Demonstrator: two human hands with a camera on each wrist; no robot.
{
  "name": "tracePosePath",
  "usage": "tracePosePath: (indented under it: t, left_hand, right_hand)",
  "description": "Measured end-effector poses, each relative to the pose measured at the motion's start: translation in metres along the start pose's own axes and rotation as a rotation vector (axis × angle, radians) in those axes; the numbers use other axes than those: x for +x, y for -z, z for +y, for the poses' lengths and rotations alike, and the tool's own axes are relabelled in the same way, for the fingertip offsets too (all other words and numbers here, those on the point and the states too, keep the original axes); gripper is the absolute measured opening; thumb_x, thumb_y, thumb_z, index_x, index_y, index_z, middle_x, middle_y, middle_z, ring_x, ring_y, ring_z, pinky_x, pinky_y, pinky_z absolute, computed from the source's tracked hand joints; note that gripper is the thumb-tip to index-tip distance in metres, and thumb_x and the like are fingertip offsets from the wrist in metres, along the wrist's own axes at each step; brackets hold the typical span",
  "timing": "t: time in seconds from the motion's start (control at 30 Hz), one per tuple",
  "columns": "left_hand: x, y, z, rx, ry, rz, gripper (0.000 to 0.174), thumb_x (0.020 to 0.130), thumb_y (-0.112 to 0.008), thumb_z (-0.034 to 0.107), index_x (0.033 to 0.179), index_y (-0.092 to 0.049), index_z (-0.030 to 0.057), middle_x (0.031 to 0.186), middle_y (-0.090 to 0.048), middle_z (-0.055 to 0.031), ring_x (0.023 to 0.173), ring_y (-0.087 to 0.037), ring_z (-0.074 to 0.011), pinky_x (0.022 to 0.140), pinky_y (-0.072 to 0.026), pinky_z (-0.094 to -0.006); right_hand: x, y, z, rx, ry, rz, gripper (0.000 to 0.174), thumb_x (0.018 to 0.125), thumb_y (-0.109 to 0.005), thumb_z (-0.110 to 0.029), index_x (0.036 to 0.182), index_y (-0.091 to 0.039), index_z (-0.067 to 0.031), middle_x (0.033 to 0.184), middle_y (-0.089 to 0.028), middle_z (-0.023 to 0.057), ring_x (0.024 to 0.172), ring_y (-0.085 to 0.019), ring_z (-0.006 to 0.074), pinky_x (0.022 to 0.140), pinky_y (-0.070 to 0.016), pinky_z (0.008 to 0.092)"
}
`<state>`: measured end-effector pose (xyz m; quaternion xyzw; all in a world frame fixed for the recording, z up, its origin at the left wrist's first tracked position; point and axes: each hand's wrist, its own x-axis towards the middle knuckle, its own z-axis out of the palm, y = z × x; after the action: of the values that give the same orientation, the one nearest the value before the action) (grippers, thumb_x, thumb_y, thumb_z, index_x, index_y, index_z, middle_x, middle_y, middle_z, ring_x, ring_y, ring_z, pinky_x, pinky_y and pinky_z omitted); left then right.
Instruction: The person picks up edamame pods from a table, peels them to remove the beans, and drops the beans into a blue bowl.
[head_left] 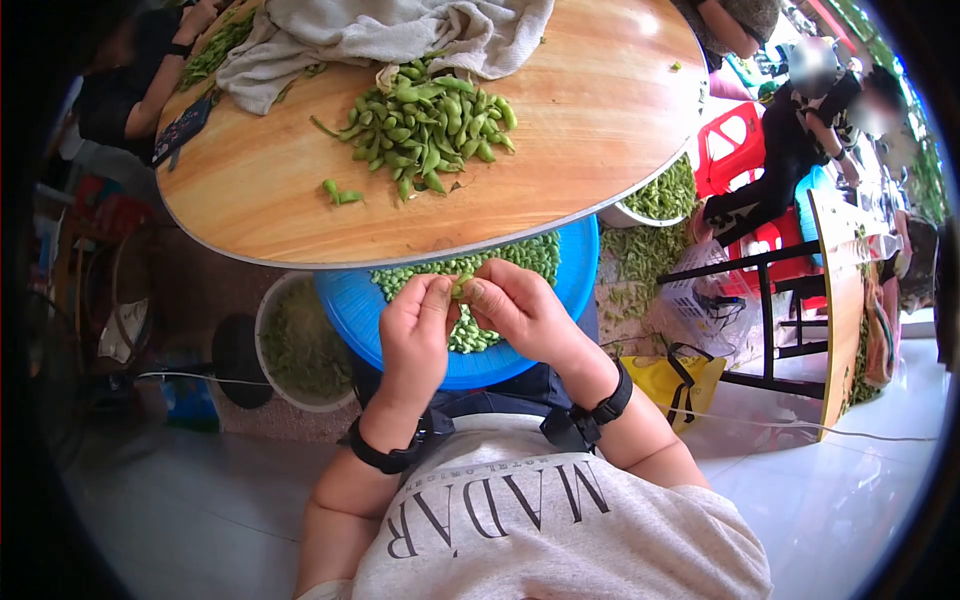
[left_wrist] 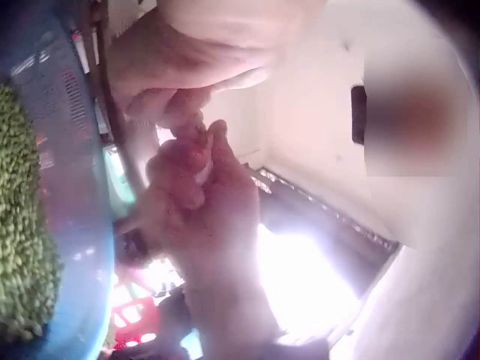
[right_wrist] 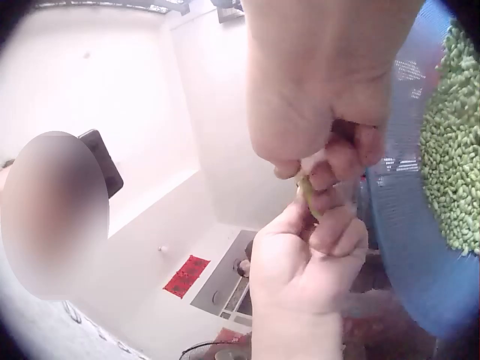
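Observation:
A green pod (head_left: 461, 286) is pinched between both hands above the blue basket (head_left: 348, 330). The left hand (head_left: 417, 335) holds one end with thumb and curled fingers, and the right hand (head_left: 528, 318) grips the other end. The right wrist view shows the pod (right_wrist: 306, 193) between the fingertips of the two hands, which nearly touch. Shelled green beans (head_left: 470, 335) lie in the basket under the hands. A pile of whole pods (head_left: 430, 130) sits on the round wooden table (head_left: 300, 225) ahead of them.
A grey cloth (head_left: 370, 40) lies on the table behind the pile. Buckets of pods or husks stand at the left (head_left: 300, 345) and right (head_left: 665, 195). A yellow bag (head_left: 650, 385) is on the floor at right. Other people are at the table's far left and right.

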<state>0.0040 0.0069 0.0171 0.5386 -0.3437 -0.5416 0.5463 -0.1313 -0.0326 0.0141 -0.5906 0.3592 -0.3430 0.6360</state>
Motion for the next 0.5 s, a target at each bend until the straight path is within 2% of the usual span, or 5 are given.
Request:
tracePosePath:
  t: [0.03, 0.17, 0.3, 0.43, 0.5]
  left_hand:
    - [0.002, 0.001, 0.002, -0.104, 0.091, -0.023, 0.019, 0.091, -0.047, 0.015, 0.085, -0.058, 0.0009, 0.061, -0.051, -0.0006, 0.045, -0.038, -0.0042, 0.04, -0.0251, -0.0162]
    - [0.007, 0.011, 0.002, -0.241, 0.287, -0.191, 0.016, 0.089, -0.049, 0.012, 0.084, -0.058, -0.0004, 0.062, -0.053, -0.0019, 0.044, -0.043, -0.0068, 0.042, -0.0349, -0.0184]
    - [0.003, 0.005, -0.003, 0.142, 0.072, -0.076, 0.013, 0.089, -0.052, 0.011, 0.086, -0.058, -0.0006, 0.065, -0.056, -0.0044, 0.047, -0.046, -0.0067, 0.042, -0.0352, -0.0177]
    - [0.001, 0.001, -0.01, 0.239, -0.1, -0.063, 0.009, 0.087, -0.053, 0.006, 0.084, -0.057, -0.0007, 0.064, -0.055, -0.0023, 0.048, -0.046, -0.0051, 0.043, -0.0359, -0.0176]
    - [0.002, 0.0, -0.009, 0.27, -0.154, -0.039, 0.009, 0.087, -0.053, 0.006, 0.083, -0.057, -0.0012, 0.064, -0.054, -0.0011, 0.049, -0.046, -0.0046, 0.043, -0.0361, -0.0177]
  right_hand:
    - [-0.001, 0.003, 0.002, 0.036, -0.014, -0.025, 0.026, 0.091, -0.048, -0.022, 0.078, -0.052, -0.0008, 0.058, -0.048, 0.0008, 0.054, -0.044, 0.0077, 0.048, -0.0373, 0.0233]
    - [-0.005, 0.018, 0.004, 0.197, -0.14, -0.141, 0.026, 0.09, -0.05, -0.024, 0.079, -0.053, -0.0006, 0.059, -0.047, -0.0006, 0.054, -0.042, 0.0072, 0.048, -0.0362, 0.0226]
    - [-0.001, 0.035, 0.002, -0.003, -0.198, -0.04, 0.027, 0.087, -0.056, -0.026, 0.081, -0.055, 0.0002, 0.06, -0.047, -0.0019, 0.054, -0.04, 0.0055, 0.048, -0.0348, 0.0218]
    - [0.005, 0.024, -0.001, -0.303, 0.051, -0.001, 0.028, 0.076, -0.07, -0.024, 0.083, -0.057, 0.0006, 0.063, -0.054, 0.0014, 0.058, -0.044, 0.0065, 0.051, -0.0398, 0.024]
    - [0.008, 0.025, -0.008, -0.227, -0.067, -0.066, 0.027, 0.074, -0.071, -0.021, 0.083, -0.057, 0.0008, 0.063, -0.055, 0.0034, 0.06, -0.047, 0.0079, 0.053, -0.0418, 0.0253]
